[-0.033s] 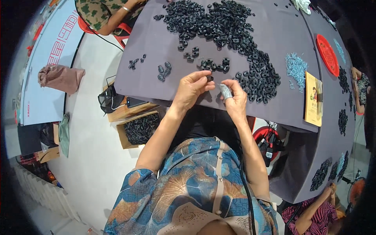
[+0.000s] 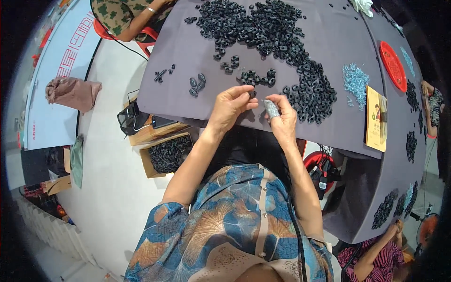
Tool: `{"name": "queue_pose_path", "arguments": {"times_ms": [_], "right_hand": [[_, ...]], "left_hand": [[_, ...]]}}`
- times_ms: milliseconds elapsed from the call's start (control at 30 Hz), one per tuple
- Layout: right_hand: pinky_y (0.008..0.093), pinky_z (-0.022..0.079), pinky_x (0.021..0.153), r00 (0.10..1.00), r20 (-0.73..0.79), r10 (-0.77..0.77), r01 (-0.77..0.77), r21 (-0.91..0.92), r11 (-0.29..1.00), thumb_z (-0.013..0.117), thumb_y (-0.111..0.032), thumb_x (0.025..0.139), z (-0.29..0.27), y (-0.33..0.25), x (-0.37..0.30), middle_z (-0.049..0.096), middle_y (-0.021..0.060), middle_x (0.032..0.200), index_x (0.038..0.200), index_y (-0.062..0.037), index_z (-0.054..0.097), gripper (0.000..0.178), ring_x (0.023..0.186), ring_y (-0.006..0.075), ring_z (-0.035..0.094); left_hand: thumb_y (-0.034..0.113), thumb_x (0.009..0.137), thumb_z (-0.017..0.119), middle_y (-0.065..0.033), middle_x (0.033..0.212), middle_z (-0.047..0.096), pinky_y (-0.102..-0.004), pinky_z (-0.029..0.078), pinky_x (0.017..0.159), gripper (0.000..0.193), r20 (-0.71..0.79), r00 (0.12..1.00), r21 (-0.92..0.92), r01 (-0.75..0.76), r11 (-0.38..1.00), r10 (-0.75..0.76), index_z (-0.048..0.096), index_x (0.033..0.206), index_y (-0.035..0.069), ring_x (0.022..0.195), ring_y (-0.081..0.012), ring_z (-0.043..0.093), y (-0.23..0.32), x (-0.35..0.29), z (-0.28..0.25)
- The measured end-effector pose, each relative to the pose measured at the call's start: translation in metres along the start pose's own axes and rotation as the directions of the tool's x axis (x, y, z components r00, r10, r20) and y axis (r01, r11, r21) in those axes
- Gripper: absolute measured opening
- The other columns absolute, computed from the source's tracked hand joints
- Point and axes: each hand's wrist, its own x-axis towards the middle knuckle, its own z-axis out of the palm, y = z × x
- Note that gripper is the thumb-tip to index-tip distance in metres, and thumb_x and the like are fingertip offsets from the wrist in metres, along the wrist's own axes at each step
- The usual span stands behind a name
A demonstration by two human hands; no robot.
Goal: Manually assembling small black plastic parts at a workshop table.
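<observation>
Over the table's near edge, my left hand (image 2: pixel 225 107) pinches a small black plastic piece (image 2: pixel 252 94) between thumb and fingertips. Just to its right is my right hand (image 2: pixel 283 118), its thumb and index finger drawn together. A grey, shiny wrap (image 2: pixel 271 109) covers one of its fingers. Whatever lies in that pinch is too small to make out. Beyond the hands sits a small group of black pieces (image 2: pixel 256 78). A large heap of similar black oval pieces (image 2: pixel 263 28) spreads across the far table and curves down to a pile (image 2: pixel 310 101) at the right.
Small clear-blue pieces (image 2: pixel 355 84) lie at the right, beside a yellow booklet (image 2: pixel 376 120) and a red tray (image 2: pixel 392 66). Below the table's left edge stands a cardboard box (image 2: pixel 146 162) of black parts. Other people sit at the far left, right and lower right.
</observation>
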Motion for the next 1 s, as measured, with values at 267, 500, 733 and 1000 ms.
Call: {"name": "queue_pose_path", "arguments": {"times_ms": [267,500,733,1000], "right_hand": [[0.0186,0.041,0.051,1.0,-0.014,-0.007,0.007,0.045,0.999,0.05,0.004,0.084,0.002,0.0,-0.002,0.059,-0.0016,0.074,0.099,-0.0049,0.061,0.021,0.059,0.0038,0.053],[0.0193,0.042,0.053,0.994,0.028,-0.108,0.108,-0.027,0.994,0.054,0.005,0.083,0.0,0.011,-0.001,0.062,-0.0009,0.078,0.098,-0.0032,0.062,0.019,0.06,0.0045,0.053],[0.0201,0.043,0.055,0.984,0.015,-0.178,0.178,-0.126,0.976,0.056,0.004,0.082,0.003,0.011,-0.001,0.062,0.0,0.078,0.096,-0.0026,0.063,0.017,0.061,0.0049,0.053],[0.0374,0.049,0.061,0.9,0.052,-0.432,0.413,-0.415,0.811,0.059,0.006,0.071,0.013,-0.011,-0.006,0.06,0.0129,0.082,0.097,-0.002,0.059,0.028,0.071,0.0305,0.061]], "left_hand": [[0.006,0.087,0.06,-0.0089,0.088,0.064,-0.027,0.057,0.07,0.023,-0.009,0.999,0.086,0.036,0.996,-0.035,0.06,0.108,-0.003,0.076,-0.0164,0.065,-0.009,-0.007,0.0],[0.006,0.086,0.062,-0.0078,0.086,0.064,-0.0247,0.056,0.066,0.023,0.031,0.999,0.095,0.037,0.995,-0.041,0.06,0.107,-0.003,0.074,-0.0139,0.064,-0.014,-0.004,-0.002],[0.004,0.086,0.061,-0.0091,0.087,0.064,-0.026,0.057,0.067,0.02,0.024,0.999,0.088,0.034,0.996,-0.036,0.06,0.105,-0.003,0.074,-0.0141,0.064,-0.015,-0.006,-0.002],[0.004,0.086,0.061,-0.0083,0.084,0.065,-0.0255,0.057,0.066,0.017,0.031,0.999,0.025,0.017,1.0,-0.018,0.061,0.101,-0.002,0.071,-0.0131,0.064,-0.016,-0.006,-0.005]]}}
